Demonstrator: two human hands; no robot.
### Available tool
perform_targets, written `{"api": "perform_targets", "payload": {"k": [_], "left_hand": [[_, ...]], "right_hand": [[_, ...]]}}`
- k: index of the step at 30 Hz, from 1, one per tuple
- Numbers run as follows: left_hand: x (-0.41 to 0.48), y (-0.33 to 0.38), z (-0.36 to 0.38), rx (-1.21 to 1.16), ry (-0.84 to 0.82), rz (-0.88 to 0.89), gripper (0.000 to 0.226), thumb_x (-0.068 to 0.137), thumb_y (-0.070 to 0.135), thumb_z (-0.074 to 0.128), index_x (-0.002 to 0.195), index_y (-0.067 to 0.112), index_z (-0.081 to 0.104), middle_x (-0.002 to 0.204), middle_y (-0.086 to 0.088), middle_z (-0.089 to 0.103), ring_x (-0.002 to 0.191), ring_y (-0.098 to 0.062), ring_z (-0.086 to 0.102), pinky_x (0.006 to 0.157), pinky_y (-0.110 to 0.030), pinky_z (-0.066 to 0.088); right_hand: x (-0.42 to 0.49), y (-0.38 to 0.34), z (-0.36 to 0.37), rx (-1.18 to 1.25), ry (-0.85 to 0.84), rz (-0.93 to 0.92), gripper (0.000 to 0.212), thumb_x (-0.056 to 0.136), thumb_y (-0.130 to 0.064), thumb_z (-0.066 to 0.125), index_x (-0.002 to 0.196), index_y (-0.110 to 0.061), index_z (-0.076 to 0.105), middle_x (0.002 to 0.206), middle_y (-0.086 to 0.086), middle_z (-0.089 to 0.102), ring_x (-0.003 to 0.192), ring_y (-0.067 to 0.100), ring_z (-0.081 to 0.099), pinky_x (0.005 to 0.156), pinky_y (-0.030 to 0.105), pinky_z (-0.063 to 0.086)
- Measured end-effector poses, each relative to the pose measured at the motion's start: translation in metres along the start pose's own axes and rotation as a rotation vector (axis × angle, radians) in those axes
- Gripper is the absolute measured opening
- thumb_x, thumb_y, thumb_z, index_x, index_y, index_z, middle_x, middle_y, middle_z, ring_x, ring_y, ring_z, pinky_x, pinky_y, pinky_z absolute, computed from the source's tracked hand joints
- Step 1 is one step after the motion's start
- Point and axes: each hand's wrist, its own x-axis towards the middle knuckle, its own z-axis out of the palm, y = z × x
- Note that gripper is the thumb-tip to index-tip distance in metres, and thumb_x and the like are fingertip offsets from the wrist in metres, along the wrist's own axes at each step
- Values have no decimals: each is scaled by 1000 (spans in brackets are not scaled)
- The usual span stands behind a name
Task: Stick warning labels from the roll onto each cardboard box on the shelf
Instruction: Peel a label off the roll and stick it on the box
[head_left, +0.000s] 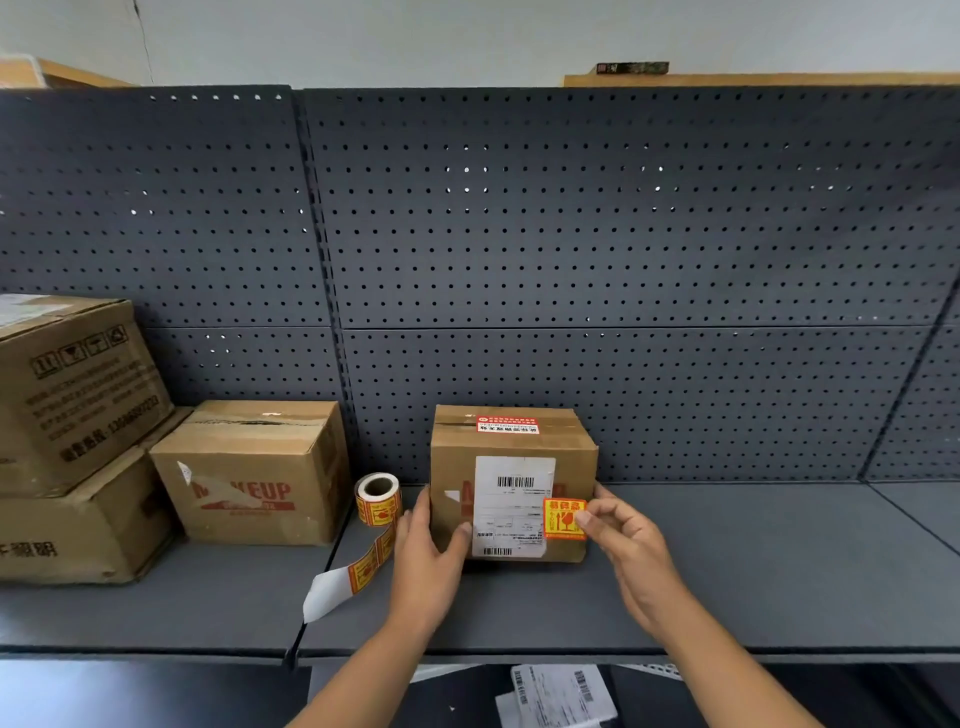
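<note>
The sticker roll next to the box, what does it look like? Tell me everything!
The sticker roll stands on the grey shelf, between the box with red print and the box the hands hold. It has a hollow cardboard-looking core, open end facing up and toward the camera, wound with yellow labels printed in red. A strip has unwound toward the shelf's front edge, ending in bare white backing with a curled tip. The strip passes close by the left hand; contact isn't clear.
</note>
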Motion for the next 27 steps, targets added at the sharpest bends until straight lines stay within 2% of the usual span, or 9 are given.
{"api": "perform_targets", "payload": {"k": [3, 5, 10, 14, 16, 20, 22, 24, 27], "left_hand": [[-9, 10, -9, -22, 53, 44, 71, 98, 37, 69, 159, 36, 34, 137, 12, 39, 125, -3, 45, 109, -24, 35], [-11, 15, -15, -54, 65, 66, 70, 96, 43, 69, 158, 39, 37, 131, 19, 38, 122, 0, 51, 110, -25, 39], [-5, 28, -28, -51, 33, 75, 66, 93, 58, 67, 153, 48, 40, 124, 20, 32, 123, -6, 51, 112, -31, 43], [7, 27, -32, -6, -40, -96, 74, 82, 77, 54, 150, 57, 36, 144, 13, 32, 144, -25, 33, 123, -52, 30], [11, 30, -30, 12, -83, -150, 66, 84, 74, 51, 147, 58, 39, 154, 3, 39, 147, -30, 28, 124, -54, 24], [11, 32, -22, 61, -130, -213, 59, 100, 60, 48, 155, 42, 39, 154, -6, 45, 146, -36, 24, 121, -48, 22], [10, 29, -20, 11, -125, -248, 67, 92, 69, 49, 151, 39, 45, 147, -1, 53, 139, -32, 39, 119, -48, 31], [5, 32, -19, -105, -136, -242, 64, 99, 59, 53, 153, 27, 43, 138, 3, 57, 126, -22, 50, 108, -37, 37], [2, 36, -20, -150, -122, -235, 69, 103, 46, 56, 161, 17, 30, 155, -4, 48, 135, -23, 48, 110, -38, 38]], "right_hand": [[-4, -13, 2, 85, -7, 24, 40, 68, -33, 95, 87, -11, 68, 114, 4, 75, 107, 16, 70, 99, 35, 50], [-5, -24, 1, 204, -30, 68, 22, 80, -20, 84, 90, -14, 66, 102, 7, 75, 99, 21, 69, 94, 38, 50], [-2, -54, -8, 227, -82, 225, 10, 87, -17, 70, 95, -20, 67, 103, 3, 76, 98, 20, 69, 90, 40, 49], [4, -71, -14, 169, -107, 295, 18, 88, -26, 73, 104, -23, 65, 121, 8, 72, 113, 26, 63, 96, 41, 43], [7, -75, -12, 122, -105, 325, 23, 86, -28, 73, 107, -24, 63, 121, 7, 74, 112, 26, 63, 96, 42, 41], [8, -71, -6, 65, -45, 378, 29, 80, -26, 75, 107, -22, 63, 114, 8, 77, 102, 25, 65, 84, 38, 44], [9, -66, -4, 74, -6, 388, 29, 80, -24, 76, 107, -20, 65, 120, 11, 76, 105, 27, 65, 89, 40, 45], [11, -62, -4, 112, 53, 391, 29, 85, -21, 75, 112, -19, 66, 120, 11, 75, 112, 29, 63, 101, 43, 43], [14, -58, -6, 148, 175, 361, 23, 92, -21, 72, 114, -18, 67, 119, 6, 73, 117, 29, 56, 107, 41, 37]]}}
